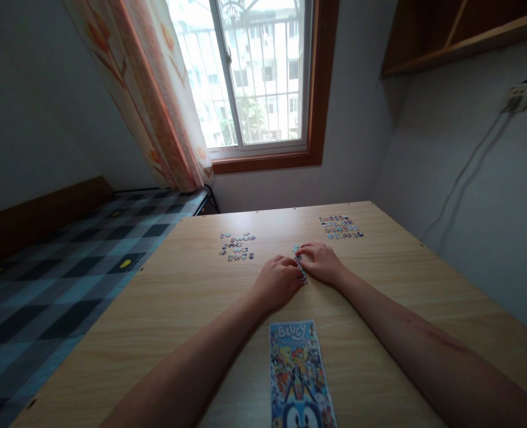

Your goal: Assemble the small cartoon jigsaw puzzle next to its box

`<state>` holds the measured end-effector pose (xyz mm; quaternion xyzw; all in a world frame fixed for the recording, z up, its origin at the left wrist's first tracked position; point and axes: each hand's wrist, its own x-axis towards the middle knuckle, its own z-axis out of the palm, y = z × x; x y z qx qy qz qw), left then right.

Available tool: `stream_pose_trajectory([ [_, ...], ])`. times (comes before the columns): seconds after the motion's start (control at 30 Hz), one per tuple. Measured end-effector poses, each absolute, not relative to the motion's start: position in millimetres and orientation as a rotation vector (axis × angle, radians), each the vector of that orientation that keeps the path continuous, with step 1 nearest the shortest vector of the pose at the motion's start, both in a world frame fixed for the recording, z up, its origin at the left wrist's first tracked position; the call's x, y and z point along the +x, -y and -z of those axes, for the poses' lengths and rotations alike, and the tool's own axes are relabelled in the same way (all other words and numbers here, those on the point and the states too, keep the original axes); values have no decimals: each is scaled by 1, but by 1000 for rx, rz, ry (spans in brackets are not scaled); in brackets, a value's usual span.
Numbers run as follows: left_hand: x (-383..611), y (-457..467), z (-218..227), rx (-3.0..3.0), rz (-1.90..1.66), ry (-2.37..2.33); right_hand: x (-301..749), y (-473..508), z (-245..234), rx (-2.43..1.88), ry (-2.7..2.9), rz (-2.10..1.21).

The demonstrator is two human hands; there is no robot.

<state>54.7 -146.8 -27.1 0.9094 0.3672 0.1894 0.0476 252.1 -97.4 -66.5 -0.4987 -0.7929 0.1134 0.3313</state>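
A narrow strip of joined jigsaw puzzle pieces (297, 254) lies on the wooden table between my two hands. My left hand (279, 279) is on its left side, with fingers curled and closed over the near end. From the right, my right hand (321, 261) reaches the strip's far part with thumb and fingers pinched at its edge. The fingertips cover part of the strip. Nearer to me lies a colourful picture sheet (299, 374) marked "BLUEY", cut off by the bottom of the view.
Loose puzzle pieces (237, 246) lie in rows to the left, and another group of pieces (341, 227) sits at the far right of the table (165, 333). A checked bed (89, 255) stands along the left side, and a wall (481, 196) on the right.
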Motion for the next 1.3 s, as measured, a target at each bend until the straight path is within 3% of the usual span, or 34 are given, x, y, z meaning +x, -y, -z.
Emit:
stream_pose_trajectory([
  [0.4,55,151,22,2823,-553,-1104,252,99,64,-1315,2079,-302],
  [0.63,36,129,34,2537,-776,-1374,254,100,64,-1315,2022,-320],
  [1.3,45,121,46,2694,-608,-1289,256,107,67,-1565,2299,-203],
])
